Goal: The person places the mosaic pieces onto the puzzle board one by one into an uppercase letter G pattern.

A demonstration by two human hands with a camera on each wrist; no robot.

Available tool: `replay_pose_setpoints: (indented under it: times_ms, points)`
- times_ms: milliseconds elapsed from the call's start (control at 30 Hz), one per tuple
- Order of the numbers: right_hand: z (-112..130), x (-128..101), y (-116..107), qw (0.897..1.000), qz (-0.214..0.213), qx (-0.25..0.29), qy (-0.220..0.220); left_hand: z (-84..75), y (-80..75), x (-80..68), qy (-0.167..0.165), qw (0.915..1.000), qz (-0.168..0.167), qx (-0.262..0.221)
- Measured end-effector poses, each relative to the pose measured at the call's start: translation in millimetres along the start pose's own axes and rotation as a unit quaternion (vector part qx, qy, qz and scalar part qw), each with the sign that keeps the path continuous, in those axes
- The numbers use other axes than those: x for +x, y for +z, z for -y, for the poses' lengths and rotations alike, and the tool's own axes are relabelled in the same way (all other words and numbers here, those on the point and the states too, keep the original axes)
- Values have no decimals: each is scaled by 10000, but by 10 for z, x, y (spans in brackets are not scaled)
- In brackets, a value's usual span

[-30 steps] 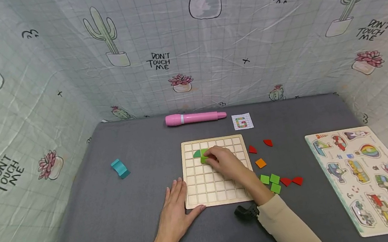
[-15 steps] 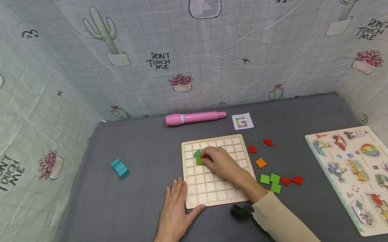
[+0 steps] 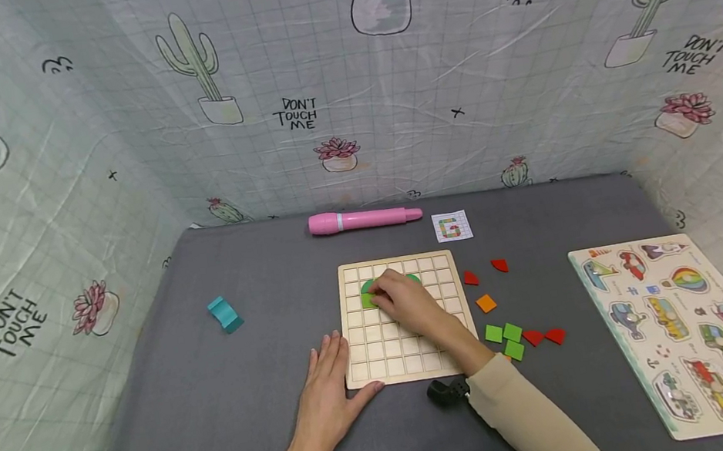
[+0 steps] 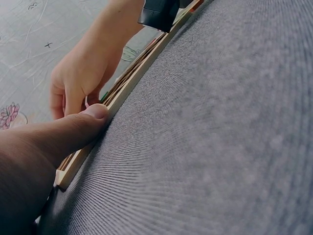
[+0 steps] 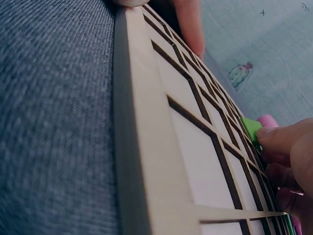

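A light green square tile sits in the upper left part of the wooden grid board, just below a darker green quarter-round piece; a second green curved piece peeks out beyond the knuckles. The right hand is on the tile, fingertips bunched together and curled onto its edge, apparently pressing it into its cell, though the hand hides whether it is fully seated. The left hand lies flat at the board's lower left corner, fingers straight and together, thumb against the board's edge, steadying it.

Only a few cells appear filled; most of the board is bare. Right of the board wait three more green squares, an orange square and four red pieces. A small pattern card lies just beyond the board's far right corner, so most of the work looks undone.
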State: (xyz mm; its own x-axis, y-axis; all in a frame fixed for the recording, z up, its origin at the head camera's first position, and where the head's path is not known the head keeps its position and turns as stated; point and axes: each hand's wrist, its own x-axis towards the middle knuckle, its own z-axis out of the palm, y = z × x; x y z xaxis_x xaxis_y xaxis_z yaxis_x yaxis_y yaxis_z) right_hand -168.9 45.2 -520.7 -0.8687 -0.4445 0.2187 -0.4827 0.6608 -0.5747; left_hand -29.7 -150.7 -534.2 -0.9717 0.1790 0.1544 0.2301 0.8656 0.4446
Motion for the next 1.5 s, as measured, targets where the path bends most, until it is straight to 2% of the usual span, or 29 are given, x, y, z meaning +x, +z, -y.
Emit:
replay_pose_setpoints:
  times_ms: [200, 367, 533, 933, 1233, 1500]
  points:
    - [-1, -13, -2, 9995, -138, -163, -248, -7, -4, 1, -25, 10000, 23, -23]
    - [-2, -16, -7, 9994, -63, -122, -305, -11, -8, 0, -62, 10000, 38, -30]
    - [-3, -33, -25, 9999, 26, 17, -137, -15, -8, -6, -24, 10000, 9, -12]
    - [-56, -143, -191, 9994, -105, 230, 215, -19, 5, -5, -1, 10000, -71, -13]
    - [-154, -266, -361, 9983, -291, 260, 427, -17, 3, 4, -49, 10000, 3, -12]
    - [-266, -436, -531, 9962, -588, 289, 573, -22, 2, 4, 12, 10000, -87, -12]
